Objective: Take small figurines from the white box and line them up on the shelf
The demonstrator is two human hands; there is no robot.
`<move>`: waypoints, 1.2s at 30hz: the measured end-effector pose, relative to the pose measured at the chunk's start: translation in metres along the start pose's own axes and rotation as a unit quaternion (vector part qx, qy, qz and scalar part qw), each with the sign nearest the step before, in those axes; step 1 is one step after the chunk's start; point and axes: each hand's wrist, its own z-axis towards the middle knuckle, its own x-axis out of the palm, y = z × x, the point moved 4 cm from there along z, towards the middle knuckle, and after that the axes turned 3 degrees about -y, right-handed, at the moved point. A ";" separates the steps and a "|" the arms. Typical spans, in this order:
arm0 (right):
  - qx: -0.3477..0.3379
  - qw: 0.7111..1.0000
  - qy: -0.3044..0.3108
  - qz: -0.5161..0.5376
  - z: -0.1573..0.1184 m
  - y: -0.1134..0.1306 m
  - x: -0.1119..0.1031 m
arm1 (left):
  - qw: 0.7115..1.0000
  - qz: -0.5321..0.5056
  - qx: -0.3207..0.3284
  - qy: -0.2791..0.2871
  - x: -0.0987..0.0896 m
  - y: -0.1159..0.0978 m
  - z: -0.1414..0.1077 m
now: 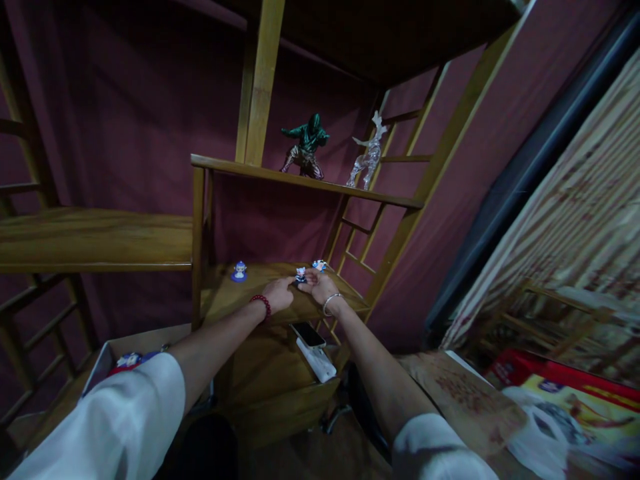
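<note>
Grip narrow; pinch or contact, we can't tell. Lower shelf (267, 272): our right hand (321, 287) and left hand (278, 295) flank the dark-based figurine (301, 274), right of shelf centre. Looks like positioning; next move calls for light fingers.

Right of the phone (309, 335), the red-and-yellow package (575, 392) is cut off at the frame edge, print blurred. Above the phone, the right hand (323, 288) obscures the lower part of the blue-and-white figurine (319, 265); detail on the dark-based figurine (301, 274) is too small to resolve. Left of the phone, the left sleeve (125, 413) partly covers the open box (155, 338).
</note>
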 end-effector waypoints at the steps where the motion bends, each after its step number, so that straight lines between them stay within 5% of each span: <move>1: 0.007 1.000 -0.003 0.004 0.003 -0.002 -0.001 | 1.000 0.001 -0.001 0.003 0.002 0.000 0.003; 28: -0.024 0.978 -0.058 -0.198 0.045 -0.031 -0.001 | 0.999 -0.015 0.015 0.034 0.022 0.012 0.053; 36: -0.019 0.970 -0.069 -0.231 0.049 -0.034 -0.001 | 0.997 0.066 -0.016 0.042 0.030 0.019 0.059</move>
